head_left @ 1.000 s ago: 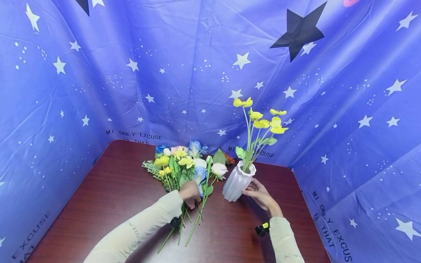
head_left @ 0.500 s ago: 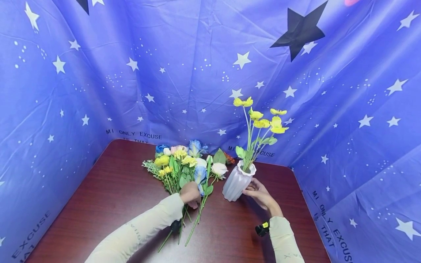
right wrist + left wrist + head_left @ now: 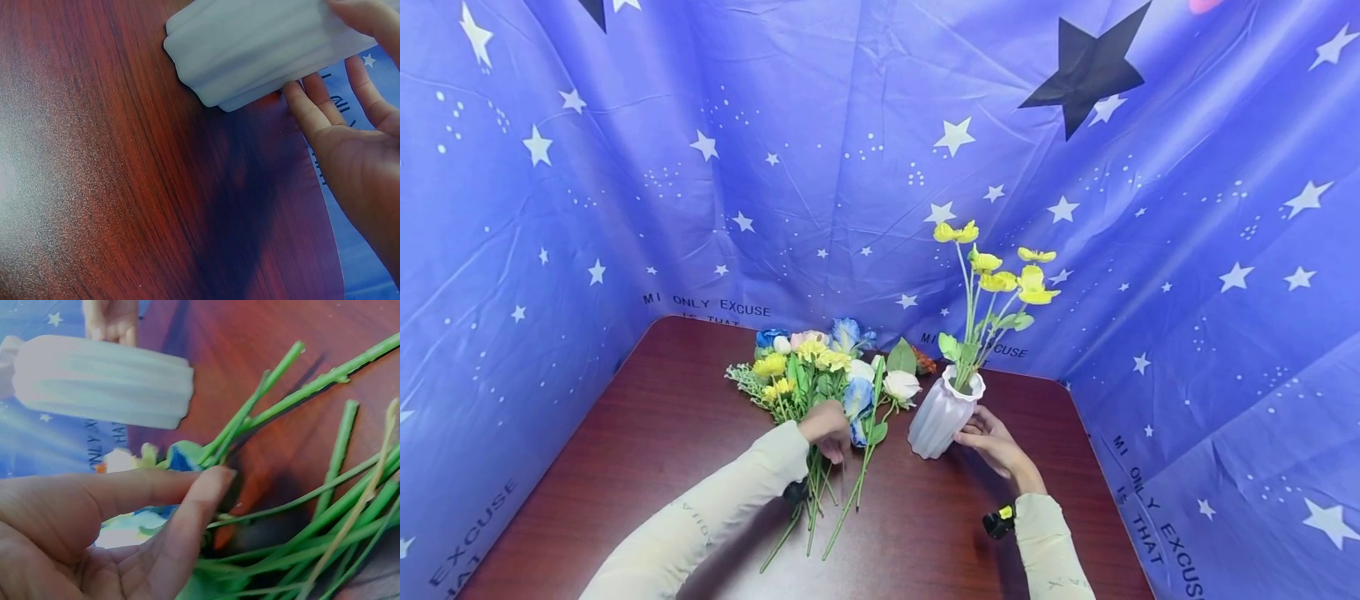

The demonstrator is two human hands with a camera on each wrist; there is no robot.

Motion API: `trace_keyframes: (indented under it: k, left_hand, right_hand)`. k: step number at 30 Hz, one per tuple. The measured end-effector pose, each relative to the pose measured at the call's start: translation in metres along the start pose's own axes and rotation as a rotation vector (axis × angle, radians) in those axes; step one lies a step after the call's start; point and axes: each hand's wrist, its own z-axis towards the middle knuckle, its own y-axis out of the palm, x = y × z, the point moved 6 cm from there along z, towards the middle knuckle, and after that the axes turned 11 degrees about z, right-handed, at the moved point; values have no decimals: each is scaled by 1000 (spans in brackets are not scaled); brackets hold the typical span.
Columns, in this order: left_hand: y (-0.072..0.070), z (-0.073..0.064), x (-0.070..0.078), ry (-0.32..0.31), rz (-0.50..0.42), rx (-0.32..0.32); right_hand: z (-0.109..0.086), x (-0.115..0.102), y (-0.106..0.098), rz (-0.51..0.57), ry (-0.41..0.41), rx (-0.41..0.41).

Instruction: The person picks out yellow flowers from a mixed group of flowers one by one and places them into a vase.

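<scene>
My left hand (image 3: 827,429) reaches into a pile of artificial flowers (image 3: 797,371). In the left wrist view its thumb and index finger (image 3: 203,490) pinch together at the stems. A thin stem (image 3: 842,475) shows just below that hand in the head view and seems to belong to a yellow flower (image 3: 835,360); the grip point is partly hidden. My right hand (image 3: 992,446) holds the side of a white fluted vase (image 3: 942,421), with the thumb and fingertips against it in the right wrist view. Yellow poppy-like flowers (image 3: 997,282) with leafy stems stand in the vase.
Blue, pink and white blooms lie at the pile's back, with a white rose (image 3: 901,385) and an orange flower (image 3: 925,361) to its right. Green stems (image 3: 325,531) point to the front of the brown table (image 3: 587,483). A starry blue cloth (image 3: 820,167) encloses the table.
My left hand has shifted slightly up and left over the stems. A yellow flower in the pile has moved a little up and right. The right hand and vase keep their place.
</scene>
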Motion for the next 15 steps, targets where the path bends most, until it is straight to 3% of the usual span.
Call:
trace_keyframes:
  k: [2, 5, 7, 10, 15]
  left_hand:
    - [-3, 2, -1, -4, 66, -58]
    - [-8, 8, -5, 3, 93, -108]
    - [-12, 12, -8, 6, 116, -105]
    - [-21, 13, -12, 3, 77, -59]
    - [-30, 7, -18, -15, 67, -41]
  right_hand:
    - [0, 0, 1, 6, -7, -8]
    - [0, -1, 3, 13, -9, -18]
    - [0, -2, 4, 16, -11, -17]
    - [-1, -4, 4, 13, -8, -13]
    - [0, -3, 3, 3, -5, -12]
